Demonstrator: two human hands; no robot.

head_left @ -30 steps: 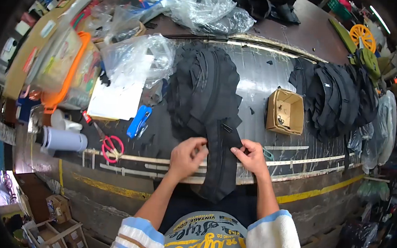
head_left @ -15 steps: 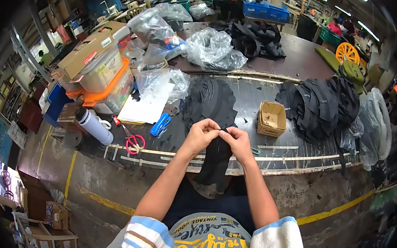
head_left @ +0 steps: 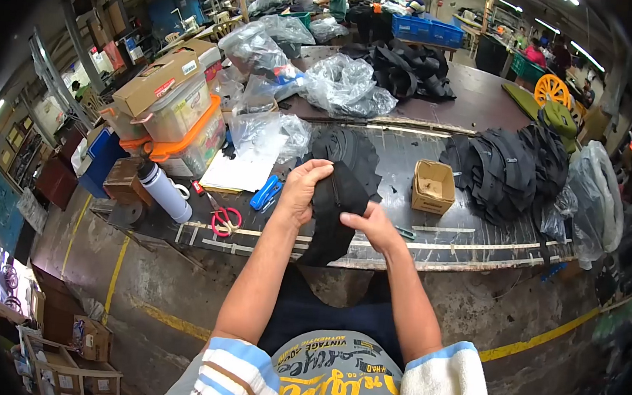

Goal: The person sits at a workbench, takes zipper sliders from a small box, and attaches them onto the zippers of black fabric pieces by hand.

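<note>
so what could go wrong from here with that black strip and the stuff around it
The black strip, held in the left hand and right hand, could get mixed up with the pile just behind it, since both are dark cloth.

The scissors lie near the front edge of the table, so a sweep of the left arm might knock them off.

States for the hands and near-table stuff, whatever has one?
Black strip: held in both hands, bent
Zipper: open or closed unclear
Left hand: gripping
Right hand: gripping
Small cardboard box: top open
Bottle: capped
Scissors: blade opening unclear
Clear bins: stacked
</note>
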